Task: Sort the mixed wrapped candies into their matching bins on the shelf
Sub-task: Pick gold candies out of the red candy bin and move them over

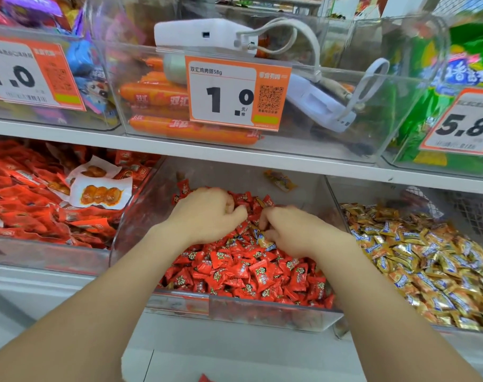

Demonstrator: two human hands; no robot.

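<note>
**Both hands down in the red bin, after a stray**

Head view. The person's hands are both in the middle bin (276, 315) on the lower shelf, which is heaped with red candies (243, 271). The left hand (207, 213) sits toward the back of the heap, knuckles up and fingers curled under. Whether it has anything in it, I cannot tell. The right hand (292, 232) is just beside it, fingers hooked down into the pile. Its fingertips look closed on a gold candy (264, 240) with a blue band, lying among the reds. That one seems to belong with the gold heap (428, 257) in the clear bin next door on the right. A yellow packet (280, 180) lies alone at the back of the middle bin. To the left are red packets (28, 194), and on the shelf above are sausages (157, 99) behind a price tag (235, 92).

As for handling, these sweets look very light, probably firm inside, with slick, crinkly wrappers. I'd say nothing here is fragile. The trouble is the loose heap, which will likely slide and bury a stray as fingers dig. A pinch across the body or on a crimped end, between thumb and forefinger, should lift one cleanly. A broad scoop would probably drag reds along with it.
</note>
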